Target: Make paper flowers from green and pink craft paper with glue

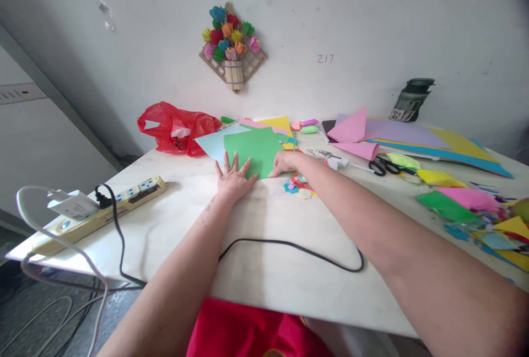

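A sheet of green paper (253,147) lies on top of a light blue sheet (212,139) and other coloured paper. My left hand (235,179) is spread flat, its fingertips resting on the green sheet's lower left part. At the sheet's lower right corner, the fingers of my right hand (285,162) are pinched together on the paper edge. Just below my right hand are small coloured paper cutouts (298,185). A glue gun (330,158) lies to the right, partly behind my right forearm.
A red plastic bag (177,128) sits at the back left, with a power strip (136,191) nearer. A black cord (285,242) loops across the table front. On the right are scissors (386,166), stacked coloured sheets (413,131), bagged scraps (448,205) and a dark bottle (413,101).
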Demonstrator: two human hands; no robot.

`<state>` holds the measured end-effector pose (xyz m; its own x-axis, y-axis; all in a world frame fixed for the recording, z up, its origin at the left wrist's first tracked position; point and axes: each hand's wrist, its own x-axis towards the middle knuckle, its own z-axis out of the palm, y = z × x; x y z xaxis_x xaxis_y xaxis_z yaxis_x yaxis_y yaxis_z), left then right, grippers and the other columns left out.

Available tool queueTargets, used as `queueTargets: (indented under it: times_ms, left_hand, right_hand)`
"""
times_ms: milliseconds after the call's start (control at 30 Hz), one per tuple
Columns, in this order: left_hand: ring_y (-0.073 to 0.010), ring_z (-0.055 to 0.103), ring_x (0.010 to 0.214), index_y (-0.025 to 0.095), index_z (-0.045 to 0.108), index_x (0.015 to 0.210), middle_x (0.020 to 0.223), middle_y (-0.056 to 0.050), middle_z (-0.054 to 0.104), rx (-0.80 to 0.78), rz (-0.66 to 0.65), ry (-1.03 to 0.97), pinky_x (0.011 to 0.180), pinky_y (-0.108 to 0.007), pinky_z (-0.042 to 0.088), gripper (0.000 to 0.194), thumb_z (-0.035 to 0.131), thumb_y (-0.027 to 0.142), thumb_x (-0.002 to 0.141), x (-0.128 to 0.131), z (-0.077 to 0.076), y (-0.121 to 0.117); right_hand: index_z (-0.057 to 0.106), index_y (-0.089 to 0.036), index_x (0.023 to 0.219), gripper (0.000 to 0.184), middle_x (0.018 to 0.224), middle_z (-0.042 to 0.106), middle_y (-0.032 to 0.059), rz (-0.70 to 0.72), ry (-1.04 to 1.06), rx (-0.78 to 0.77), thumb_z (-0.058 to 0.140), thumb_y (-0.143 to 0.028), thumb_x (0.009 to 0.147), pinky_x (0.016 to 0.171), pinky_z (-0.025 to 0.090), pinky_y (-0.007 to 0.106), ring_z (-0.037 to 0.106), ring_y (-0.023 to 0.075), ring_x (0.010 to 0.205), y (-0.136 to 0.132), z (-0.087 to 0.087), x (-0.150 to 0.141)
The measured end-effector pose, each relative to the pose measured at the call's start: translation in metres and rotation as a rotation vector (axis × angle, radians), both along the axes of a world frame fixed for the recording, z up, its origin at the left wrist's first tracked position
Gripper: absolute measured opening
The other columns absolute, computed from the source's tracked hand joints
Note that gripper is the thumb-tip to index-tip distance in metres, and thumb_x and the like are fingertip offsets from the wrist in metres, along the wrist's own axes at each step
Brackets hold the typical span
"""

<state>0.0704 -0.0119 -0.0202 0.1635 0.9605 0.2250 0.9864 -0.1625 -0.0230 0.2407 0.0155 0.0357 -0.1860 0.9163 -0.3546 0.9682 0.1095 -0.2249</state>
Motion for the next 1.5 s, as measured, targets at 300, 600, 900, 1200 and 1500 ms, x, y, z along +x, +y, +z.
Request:
queueTargets:
  times_ms: [300, 600, 900, 1200, 1500]
  left_hand:
    - [-0.0262, -0.010, 0.132, 0.025, 0.035, 0.132, 0.144, -0.002, 0.021, 0.037, -0.102, 0.238, 0.101, -0.052, -0.014, 0.057, 0.043, 0.036, 0.077, 0.035, 0.025, -0.002]
    - [-0.0271, -0.008, 0.132, 0.025, 0.021, 0.137, 0.145, 0.000, 0.017, -0.164, -0.234, -0.036, 0.105, -0.049, 0.004, 0.060, 0.014, 0.051, 0.084, 0.029, -0.005, 0.009]
    - [-0.0254, -0.011, 0.132, 0.031, 0.018, 0.137, 0.146, 0.004, 0.011, -0.256, -0.144, -0.077, 0.105, -0.048, 0.001, 0.060, 0.021, 0.051, 0.081, 0.033, -0.003, 0.016]
    - [-0.0242, -0.011, 0.132, 0.030, 0.017, 0.138, 0.146, 0.007, 0.010, -0.273, -0.101, -0.112, 0.106, -0.045, 0.002, 0.066, 0.020, 0.058, 0.079, 0.035, -0.001, 0.015]
    - [-0.0258, -0.014, 0.131, 0.033, 0.021, 0.136, 0.147, 0.004, 0.003, -0.199, -0.022, -0.138, 0.106, -0.043, 0.004, 0.074, 0.026, 0.069, 0.072, 0.038, -0.004, 0.014]
  right_hand:
    - [0.067, -0.015, 0.089, 0.042, 0.087, 0.065, 0.0034, 0.060, 0.063, 0.024, 0.068, -0.043, 0.058, 0.055, 0.041, 0.024, 0.056, 0.0149, 0.067, 0.007, -0.008, 0.005]
    - [0.067, -0.015, 0.089, 0.048, 0.082, 0.066, 0.0034, 0.055, 0.109, 0.037, 0.069, -0.049, 0.056, 0.056, 0.039, 0.022, 0.055, 0.0126, 0.065, 0.007, -0.013, 0.015]
    - [0.065, -0.013, 0.087, 0.030, 0.079, 0.065, 0.0042, 0.110, 0.043, 0.053, 0.064, -0.036, 0.067, 0.050, 0.035, 0.020, 0.052, 0.0111, 0.062, 0.005, -0.007, 0.038]
    - [0.065, -0.017, 0.087, 0.038, 0.078, 0.063, 0.0026, 0.175, -0.023, 0.047, 0.062, -0.047, 0.065, 0.052, 0.034, 0.021, 0.052, 0.0122, 0.064, 0.011, -0.008, 0.042]
    - [0.063, -0.019, 0.089, 0.051, 0.080, 0.062, 0.0052, 0.158, -0.215, 0.103, 0.057, -0.061, 0.062, 0.062, 0.035, 0.026, 0.052, 0.0197, 0.077, 0.012, -0.005, 0.041]
